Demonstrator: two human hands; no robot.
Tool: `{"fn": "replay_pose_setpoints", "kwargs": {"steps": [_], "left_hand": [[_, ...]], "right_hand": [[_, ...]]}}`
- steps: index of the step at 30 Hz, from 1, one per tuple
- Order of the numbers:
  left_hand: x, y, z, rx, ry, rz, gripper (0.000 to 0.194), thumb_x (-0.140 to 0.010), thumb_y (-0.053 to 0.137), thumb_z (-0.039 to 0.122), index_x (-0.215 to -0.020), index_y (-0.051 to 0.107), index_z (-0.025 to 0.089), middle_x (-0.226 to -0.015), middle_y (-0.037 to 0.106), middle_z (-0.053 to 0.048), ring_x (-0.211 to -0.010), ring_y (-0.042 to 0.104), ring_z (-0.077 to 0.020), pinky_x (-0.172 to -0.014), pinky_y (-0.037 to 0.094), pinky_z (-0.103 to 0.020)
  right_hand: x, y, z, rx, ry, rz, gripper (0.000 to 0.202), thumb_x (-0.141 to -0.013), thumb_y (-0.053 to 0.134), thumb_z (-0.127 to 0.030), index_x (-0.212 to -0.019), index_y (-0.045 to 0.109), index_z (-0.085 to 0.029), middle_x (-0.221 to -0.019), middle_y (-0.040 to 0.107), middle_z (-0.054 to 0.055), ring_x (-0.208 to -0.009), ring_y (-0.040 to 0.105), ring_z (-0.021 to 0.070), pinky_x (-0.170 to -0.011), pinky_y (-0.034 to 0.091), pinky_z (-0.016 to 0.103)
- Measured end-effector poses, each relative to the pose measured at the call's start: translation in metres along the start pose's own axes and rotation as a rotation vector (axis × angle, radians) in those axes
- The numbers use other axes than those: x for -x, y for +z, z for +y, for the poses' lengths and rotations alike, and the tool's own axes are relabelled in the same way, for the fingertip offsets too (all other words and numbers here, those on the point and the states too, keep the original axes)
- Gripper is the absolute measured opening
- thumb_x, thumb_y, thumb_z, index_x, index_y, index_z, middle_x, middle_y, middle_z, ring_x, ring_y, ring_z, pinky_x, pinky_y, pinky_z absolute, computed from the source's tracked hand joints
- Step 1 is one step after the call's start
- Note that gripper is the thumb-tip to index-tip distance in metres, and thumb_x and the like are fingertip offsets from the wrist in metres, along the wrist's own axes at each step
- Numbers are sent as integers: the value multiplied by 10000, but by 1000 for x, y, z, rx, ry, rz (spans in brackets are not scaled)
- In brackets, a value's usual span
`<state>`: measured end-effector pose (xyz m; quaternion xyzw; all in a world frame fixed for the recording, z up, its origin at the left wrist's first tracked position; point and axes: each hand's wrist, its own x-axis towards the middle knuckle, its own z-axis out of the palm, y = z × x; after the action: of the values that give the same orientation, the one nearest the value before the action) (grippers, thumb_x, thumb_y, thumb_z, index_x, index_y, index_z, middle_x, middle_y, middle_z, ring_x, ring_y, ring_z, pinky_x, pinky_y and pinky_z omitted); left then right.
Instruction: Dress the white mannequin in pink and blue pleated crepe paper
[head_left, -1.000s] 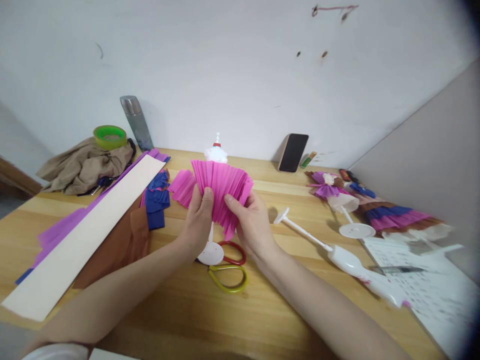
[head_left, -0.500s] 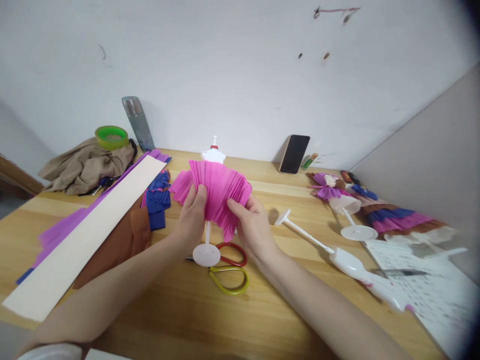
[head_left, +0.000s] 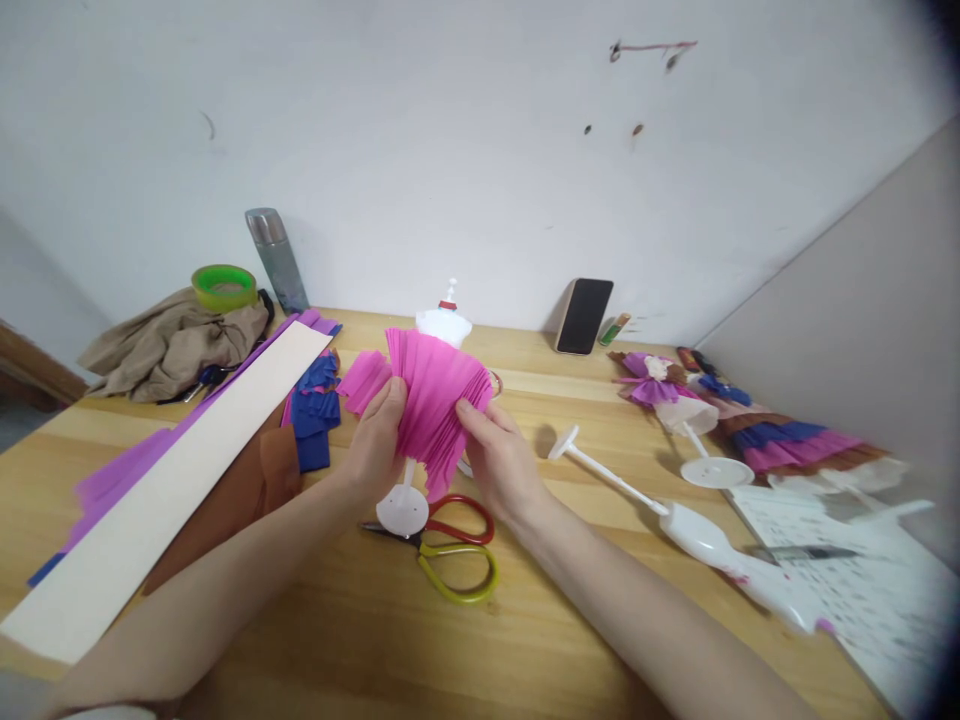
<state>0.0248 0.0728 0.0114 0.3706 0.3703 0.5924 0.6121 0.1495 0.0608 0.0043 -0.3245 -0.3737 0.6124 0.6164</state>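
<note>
A pleated strip of pink crepe paper is spread between my two hands, over a small white stand. My left hand pinches its left part, with a loose pink end sticking out to the left. My right hand grips the right edge, thumb on top. Above the paper shows the stand's white ruffled top with a red band; below it is the round white base, tilted. Scissors with one red and one yellow handle lie just below the base.
At the left are a long cream strip, brown paper, blue paper, cloth, green tape and a flask. To the right are a phone, a white tool, a decorated stand and a written sheet.
The white stand has tilted, its top moving right and its base slightly left, uncovering more of the scissors. Both hands still hold the pink paper, which has turned slightly.
</note>
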Motion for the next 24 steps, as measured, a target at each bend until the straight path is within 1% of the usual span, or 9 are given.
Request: {"fn": "replay_pose_setpoints", "kwargs": {"steps": [3, 6, 9, 12, 15, 19, 24], "left_hand": [[-1, 1, 2, 74, -25, -23, 368, -753, 731, 529, -814, 643, 176, -742, 686, -27, -894, 673, -241, -763, 545, -331], [-2, 0, 5, 85, -38, 4, 354, -735, 748, 519, -768, 616, 192, -726, 679, -26, -914, 676, -256, -764, 556, -334], [-3, -1, 8, 65, -64, 26, 352, -733, 754, 514, -778, 616, 193, -749, 692, -35, -936, 679, -260, -788, 564, -338], [-3, 0, 10, 61, -82, -9, 360, -737, 753, 518, -770, 614, 187, -725, 691, -26, -920, 688, -252, -799, 567, -335], [-2, 0, 9, 37, -89, -63, 369, -732, 754, 527, -748, 623, 182, -663, 671, -13, -874, 693, -251, -780, 572, -340], [-2, -2, 7, 3, -112, -115, 384, -766, 715, 548, -776, 643, 171, -707, 696, -30, -894, 696, -262, -772, 571, -354], [-4, -7, 3, -25, -105, -112, 376, -783, 706, 543, -805, 648, 171, -728, 704, -29, -878, 695, -256, -741, 573, -341]], "right_hand": [[-2, -4, 3, 33, -9, -86, 308, -737, 772, -471, -938, 766, -236, -985, 778, 30, -964, 685, 257, -986, 469, 423], [-3, -8, 7, 109, -39, -157, 375, -777, 728, -532, -1024, 754, -250, -1073, 762, 33, -1050, 665, 254, -1037, 447, 420], [-4, -11, 9, 217, -94, -190, 427, -800, 684, -581, -1066, 743, -252, -1123, 747, 31, -1107, 641, 240, -1081, 421, 410], [-6, -12, 6, 292, -128, -205, 426, -819, 654, -592, -1054, 747, -248, -1086, 752, 29, -1079, 650, 235, -1079, 428, 427], [-8, -13, -3, 315, -125, -223, 410, -809, 662, -597, -1026, 755, -262, -1042, 758, 21, -1034, 667, 229, -1064, 443, 424], [-9, -16, -14, 364, -106, -280, 477, -765, 677, -638, -1048, 749, -262, -1021, 761, 22, -1034, 666, 242, -1039, 465, 421], [-12, -22, -9, 430, -129, -292, 481, -788, 625, -665, -1001, 752, -253, -1031, 749, 30, -1067, 650, 242, -1045, 449, 409]]}}
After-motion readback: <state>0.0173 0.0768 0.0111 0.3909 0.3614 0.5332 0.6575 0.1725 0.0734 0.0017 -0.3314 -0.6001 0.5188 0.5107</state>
